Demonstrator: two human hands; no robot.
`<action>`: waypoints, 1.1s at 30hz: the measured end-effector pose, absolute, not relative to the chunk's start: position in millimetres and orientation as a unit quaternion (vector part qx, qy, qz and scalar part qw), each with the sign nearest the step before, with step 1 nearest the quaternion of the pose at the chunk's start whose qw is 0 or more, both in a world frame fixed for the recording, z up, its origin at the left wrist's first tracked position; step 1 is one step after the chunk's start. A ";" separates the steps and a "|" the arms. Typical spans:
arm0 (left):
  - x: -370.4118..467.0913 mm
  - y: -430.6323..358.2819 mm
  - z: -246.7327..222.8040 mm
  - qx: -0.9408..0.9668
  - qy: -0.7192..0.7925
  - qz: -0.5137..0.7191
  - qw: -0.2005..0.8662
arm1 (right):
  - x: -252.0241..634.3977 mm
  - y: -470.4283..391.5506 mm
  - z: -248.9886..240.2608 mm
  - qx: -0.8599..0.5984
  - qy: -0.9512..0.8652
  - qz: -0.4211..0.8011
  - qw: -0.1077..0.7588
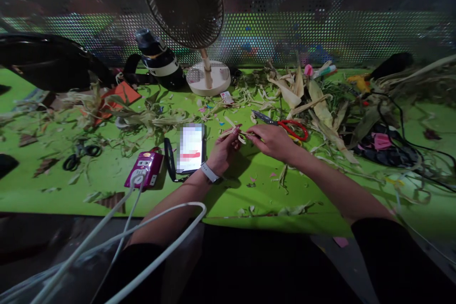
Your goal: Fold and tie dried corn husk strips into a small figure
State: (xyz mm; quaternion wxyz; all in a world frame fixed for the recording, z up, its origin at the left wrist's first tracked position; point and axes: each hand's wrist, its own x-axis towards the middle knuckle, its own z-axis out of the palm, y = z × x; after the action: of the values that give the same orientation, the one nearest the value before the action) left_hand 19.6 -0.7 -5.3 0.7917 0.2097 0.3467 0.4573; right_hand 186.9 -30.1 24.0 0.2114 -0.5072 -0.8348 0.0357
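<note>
- Left hand (229, 145), fingers pinched closed on a pale husk strip (232, 123); right hand (272, 141) pinches at it too.
- That strip is above the green surface (256, 199), strewn with husk scraps.
- A fan (208, 78) stands before the perforated metal panel (270, 33).

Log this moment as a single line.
left hand: holding pale husk strips | right hand: fingertips at the same strips | right of hands: red-handled scissors | left of hands: lit phone | beyond: fan
</note>
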 end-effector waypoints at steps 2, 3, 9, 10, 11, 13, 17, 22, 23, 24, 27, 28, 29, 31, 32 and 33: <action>19.8 -0.7 -4.5 0.211 0.345 0.456 0.793 | 187.2 -29.9 24.5 -0.510 -0.831 0.031 0.220; 19.8 -0.7 -4.5 0.211 0.345 0.455 0.794 | 187.2 -29.9 24.9 -0.509 -0.831 0.030 0.222; 19.5 0.1 -6.0 0.215 0.349 0.452 0.793 | 187.4 -30.0 26.5 -0.491 -0.843 0.036 0.217; 19.4 0.1 -5.7 0.214 0.349 0.452 0.793 | 187.6 -29.9 26.3 -0.490 -0.843 0.036 0.220; 19.3 0.1 -5.2 0.213 0.348 0.453 0.792 | 187.9 -29.8 26.0 -0.490 -0.841 0.034 0.225; 19.1 -0.1 -3.8 0.214 0.347 0.456 0.791 | 188.6 -29.3 25.2 -0.490 -0.838 0.029 0.239; 18.3 -1.1 -2.9 0.230 0.347 0.458 0.786 | 189.5 -28.8 23.4 -0.478 -0.840 0.030 0.254; 17.1 -1.8 -3.9 0.243 0.343 0.458 0.783 | 188.3 -30.3 23.5 -0.508 -0.825 0.012 0.249; 17.1 -1.9 -3.6 0.243 0.343 0.457 0.784 | 188.0 -30.7 23.9 -0.510 -0.824 0.014 0.245; 17.1 -2.0 -3.1 0.242 0.343 0.456 0.785 | 187.6 -31.0 24.3 -0.511 -0.825 0.018 0.240; 17.8 -1.9 -1.5 0.234 0.346 0.455 0.786 | 186.9 -31.7 25.3 -0.506 -0.831 0.026 0.230; 18.0 -1.7 -1.3 0.231 0.347 0.455 0.787 | 186.8 -31.9 25.5 -0.502 -0.834 0.025 0.228; 18.2 -1.5 -1.3 0.229 0.347 0.455 0.788 | 186.7 -32.0 25.6 -0.499 -0.836 0.022 0.228; 18.4 -0.9 -2.0 0.229 0.343 0.455 0.789 | 186.7 -32.3 25.5 -0.493 -0.839 0.012 0.232; 18.4 -0.6 -2.5 0.231 0.339 0.456 0.789 | 186.6 -32.3 25.4 -0.492 -0.839 0.006 0.234; 18.3 -0.3 -3.0 0.233 0.336 0.458 0.789 | 186.6 -32.3 25.1 -0.490 -0.839 0.001 0.236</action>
State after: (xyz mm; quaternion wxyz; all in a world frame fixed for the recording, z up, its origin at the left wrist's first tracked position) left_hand 18.3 -0.3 -3.0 0.7893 0.2330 0.3355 0.4584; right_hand 186.6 -32.3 25.1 0.2365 -0.4903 -0.8389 0.0010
